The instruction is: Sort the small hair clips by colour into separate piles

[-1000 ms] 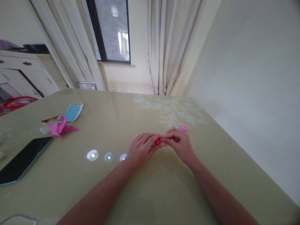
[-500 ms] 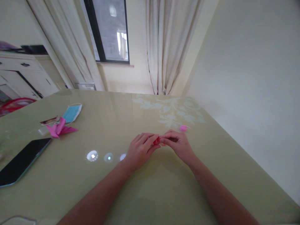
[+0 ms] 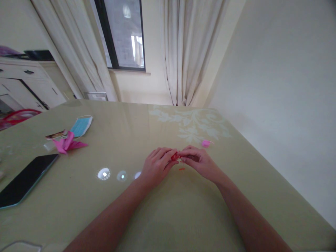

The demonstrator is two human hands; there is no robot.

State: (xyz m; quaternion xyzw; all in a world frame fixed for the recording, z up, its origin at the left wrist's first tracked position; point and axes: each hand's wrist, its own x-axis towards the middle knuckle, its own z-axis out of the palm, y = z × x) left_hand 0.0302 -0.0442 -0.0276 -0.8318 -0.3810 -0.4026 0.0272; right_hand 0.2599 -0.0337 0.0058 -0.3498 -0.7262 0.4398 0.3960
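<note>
Low over the middle of the table, my left hand (image 3: 159, 162) is closed around a small red crinkled piece (image 3: 175, 156), perhaps paper or film; its exact kind is too small to make out. Fingers of my right hand (image 3: 197, 160) pinch at the right end of that same piece. A short orange strip (image 3: 182, 169) shows just below the fingertips, on or just above the tabletop. Beyond my right hand lies a small pink crumpled bit (image 3: 206, 143) with a thin tail.
On the left of the glossy table (image 3: 162, 217) lie a black phone (image 3: 27, 178), a pink folded-paper figure (image 3: 67, 142), a blue face mask (image 3: 81, 126) and a small dark printed item (image 3: 56, 134). A white wall (image 3: 286, 105) borders the table's right edge.
My right fingertips have drawn slightly right, so more of the red piece shows between the hands. The orange strip now shows apart below them. My left hand has barely moved.
</note>
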